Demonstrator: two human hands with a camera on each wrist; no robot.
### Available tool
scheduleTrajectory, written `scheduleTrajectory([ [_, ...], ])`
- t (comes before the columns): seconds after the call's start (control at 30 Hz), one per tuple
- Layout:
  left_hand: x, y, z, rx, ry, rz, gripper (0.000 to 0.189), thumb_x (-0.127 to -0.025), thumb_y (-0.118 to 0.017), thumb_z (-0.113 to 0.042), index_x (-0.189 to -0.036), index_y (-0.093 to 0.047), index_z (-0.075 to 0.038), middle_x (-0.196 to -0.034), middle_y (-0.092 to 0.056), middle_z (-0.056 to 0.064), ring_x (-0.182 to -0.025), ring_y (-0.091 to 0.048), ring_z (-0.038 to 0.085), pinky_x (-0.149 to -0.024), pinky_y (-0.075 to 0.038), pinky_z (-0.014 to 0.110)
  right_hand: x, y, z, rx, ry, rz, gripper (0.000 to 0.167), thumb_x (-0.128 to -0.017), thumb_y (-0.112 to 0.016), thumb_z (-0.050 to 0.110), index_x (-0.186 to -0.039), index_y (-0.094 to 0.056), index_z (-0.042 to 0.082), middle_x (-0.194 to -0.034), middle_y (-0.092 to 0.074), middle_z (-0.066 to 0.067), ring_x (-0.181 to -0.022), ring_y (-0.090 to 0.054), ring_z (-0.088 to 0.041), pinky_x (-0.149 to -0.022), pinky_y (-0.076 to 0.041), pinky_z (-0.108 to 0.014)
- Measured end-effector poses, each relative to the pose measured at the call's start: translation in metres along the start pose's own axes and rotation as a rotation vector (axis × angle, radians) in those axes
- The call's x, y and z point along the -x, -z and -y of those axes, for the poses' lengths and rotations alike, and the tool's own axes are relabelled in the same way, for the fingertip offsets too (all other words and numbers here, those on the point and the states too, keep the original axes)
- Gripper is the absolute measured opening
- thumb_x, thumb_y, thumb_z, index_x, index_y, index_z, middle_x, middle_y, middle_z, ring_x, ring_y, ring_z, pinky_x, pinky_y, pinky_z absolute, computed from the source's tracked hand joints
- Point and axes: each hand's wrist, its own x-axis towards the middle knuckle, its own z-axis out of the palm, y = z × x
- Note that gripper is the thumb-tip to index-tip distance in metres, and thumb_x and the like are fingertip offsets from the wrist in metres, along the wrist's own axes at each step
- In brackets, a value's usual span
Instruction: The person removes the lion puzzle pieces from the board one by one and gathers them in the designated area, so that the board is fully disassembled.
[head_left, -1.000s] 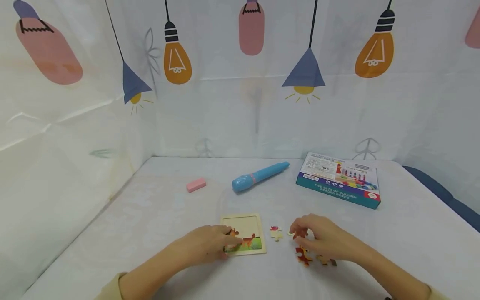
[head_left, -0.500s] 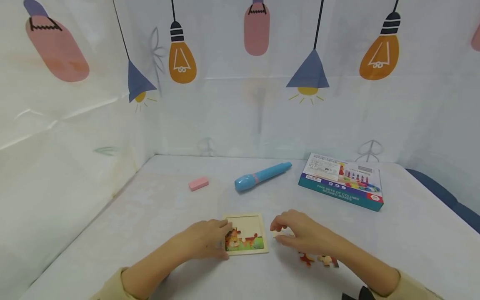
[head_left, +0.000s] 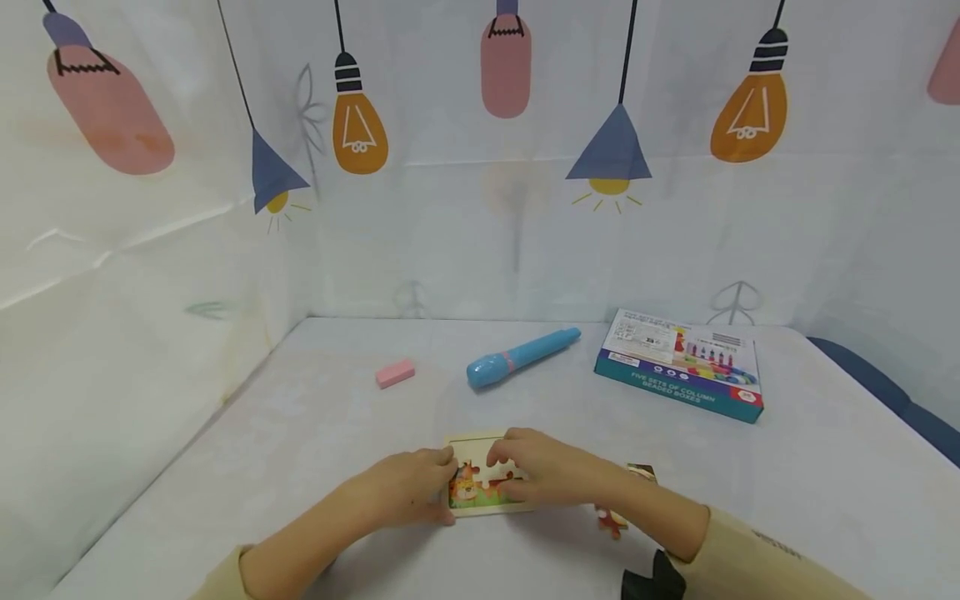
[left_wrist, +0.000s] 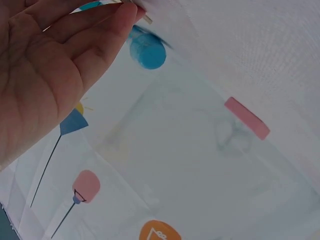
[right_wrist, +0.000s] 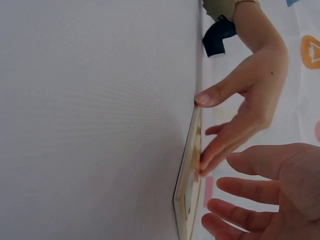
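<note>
A square wooden jigsaw tray (head_left: pixel 487 512) lies on the white table, its lower part filled with lion and grass pieces and its upper part bare. My left hand (head_left: pixel 401 492) holds the tray's left side, thumb at the near corner and fingertips on the rim, as the right wrist view also shows. Over the tray's right half hovers my right hand (head_left: pixel 551 468), fingers loosely bent and thumb apart; in the right wrist view nothing shows between its fingertips (right_wrist: pixel 225 184). Loose jigsaw pieces (head_left: pixel 612 522) lie right of the tray, partly hidden by my right forearm.
Behind the tray lie a pink block (head_left: pixel 395 373) and a blue microphone-shaped toy (head_left: pixel 521 358). A teal-edged bead set box (head_left: pixel 678 364) sits at the back right. A dark object (head_left: pixel 655 578) shows by my right sleeve. A lamp-patterned curtain hangs behind the table.
My right hand has moved left from the loose pieces, past the single piece beside the tray, to over the tray. My left hand has drawn back from the tray's pieces to its left edge.
</note>
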Motion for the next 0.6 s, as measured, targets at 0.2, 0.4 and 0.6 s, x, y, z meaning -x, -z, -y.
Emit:
scheduleTrajectory([
  [0.2,0.001,-0.002,0.001,-0.010,-0.050,-0.037,0.070,-0.077,-0.067,-0.045,-0.127,-0.052,0.001,-0.132,-0.047,0.016,-0.118,-0.049,0.027,-0.092,-0.043,0.038,-0.015,-0.011,0.006,0.082,0.055,0.041,0.029,-0.085,-0.063,0.021,-0.111,-0.059,0.008,-0.093,-0.049,0.004,-0.077,-0.043,-0.005,-0.069,-0.041,-0.019],
  [0.4,0.002,-0.003,0.003,-0.011,-0.060,-0.046,0.070,-0.077,-0.066,-0.046,-0.128,-0.051,0.001,-0.132,-0.049,0.016,-0.117,-0.050,0.028,-0.091,-0.044,0.037,-0.026,-0.019,0.013,0.176,0.063,0.034,0.039,-0.085,-0.064,0.030,-0.116,-0.056,0.007,-0.091,-0.045,0.006,-0.073,-0.042,-0.003,-0.063,-0.040,-0.016],
  [0.6,0.002,-0.003,0.003,-0.002,-0.048,-0.042,0.072,-0.077,-0.067,-0.045,-0.130,-0.049,0.000,-0.133,-0.048,0.016,-0.116,-0.050,0.029,-0.090,-0.044,0.039,-0.038,-0.021,0.013,0.120,-0.014,0.015,0.036,-0.078,-0.072,0.034,-0.104,-0.059,0.012,-0.087,-0.045,0.008,-0.073,-0.043,-0.004,-0.062,-0.041,-0.016],
])
